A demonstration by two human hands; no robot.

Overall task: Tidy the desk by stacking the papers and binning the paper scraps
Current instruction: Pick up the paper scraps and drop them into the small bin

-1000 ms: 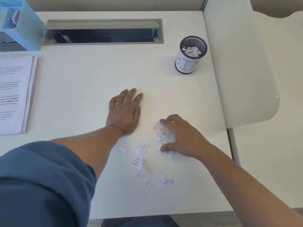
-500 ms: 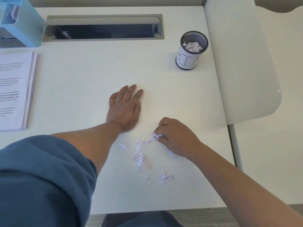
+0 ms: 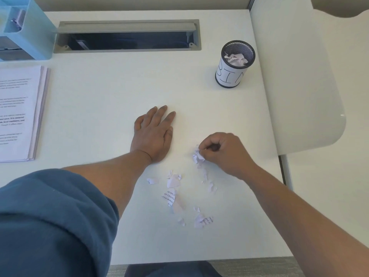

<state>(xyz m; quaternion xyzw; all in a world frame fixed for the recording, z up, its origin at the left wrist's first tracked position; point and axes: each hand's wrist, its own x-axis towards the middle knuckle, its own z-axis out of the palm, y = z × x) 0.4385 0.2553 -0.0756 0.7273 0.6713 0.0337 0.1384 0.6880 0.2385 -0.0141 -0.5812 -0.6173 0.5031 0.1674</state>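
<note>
My right hand (image 3: pixel 221 151) has its fingers curled round a small bunch of paper scraps (image 3: pixel 197 155), lifted just off the white desk (image 3: pixel 111 92). My left hand (image 3: pixel 152 134) lies flat on the desk, fingers straight, to the left of it. Several loose torn scraps (image 3: pixel 172 194) lie scattered on the desk below both hands. A black mesh cup labelled BIN (image 3: pixel 233 64) stands at the back right with crumpled scraps inside. A stack of printed papers (image 3: pixel 19 114) lies at the left edge.
A light blue desk organiser (image 3: pixel 24 27) stands at the back left. A grey cable slot (image 3: pixel 127 36) runs along the back of the desk. A white partition panel (image 3: pixel 299 80) borders the desk's right side.
My right hand has closed over some scraps, gathered them into a bunch and begun to lift from the desk. My left hand has stayed flat in place.
</note>
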